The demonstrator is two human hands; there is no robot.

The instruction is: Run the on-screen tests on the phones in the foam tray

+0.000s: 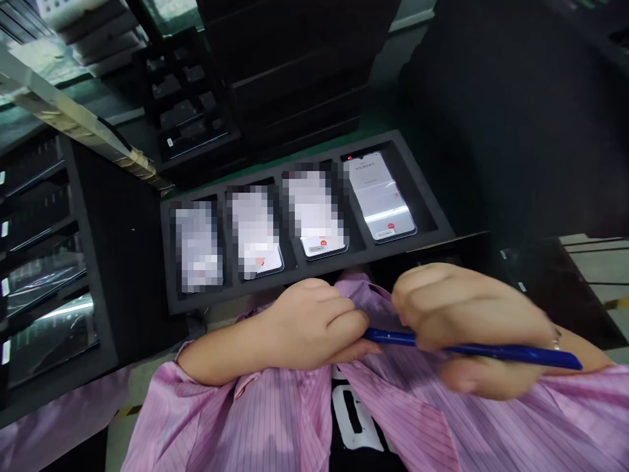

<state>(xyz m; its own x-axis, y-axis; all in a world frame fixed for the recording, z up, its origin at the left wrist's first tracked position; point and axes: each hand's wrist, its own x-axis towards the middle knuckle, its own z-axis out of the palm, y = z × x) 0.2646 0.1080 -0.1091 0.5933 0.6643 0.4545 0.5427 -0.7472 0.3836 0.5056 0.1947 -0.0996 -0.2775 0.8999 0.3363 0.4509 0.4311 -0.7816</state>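
Near edge, both hands: they meet close to the chest, over a pink striped smock (275, 419).
Left hand: the left hand (314, 324) is curled up tight, its fingertips pinching the left tip of the blue pen (472, 351) against the smock's collar.
Right hand: the right hand (466, 321) is blurred but wrapped around the pen's middle, a clenched grip on the barrel; a bracelet shows at the wrist.
Pen: it lies almost level, running left to right, its right end poking out past the right hand.
Tray: just beyond the hands, a black foam tray (427, 203) sits on the counter with four slots.
Phones: four lit smartphones lie face up, one per slot; the rightmost phone (381, 196) shows a white screen with a red button near its bottom.
Left side: a black rack (44, 262) holds glossy panels in stacked slots.
Far side: an empty moulded black tray (189, 105) and stacked dark trays.
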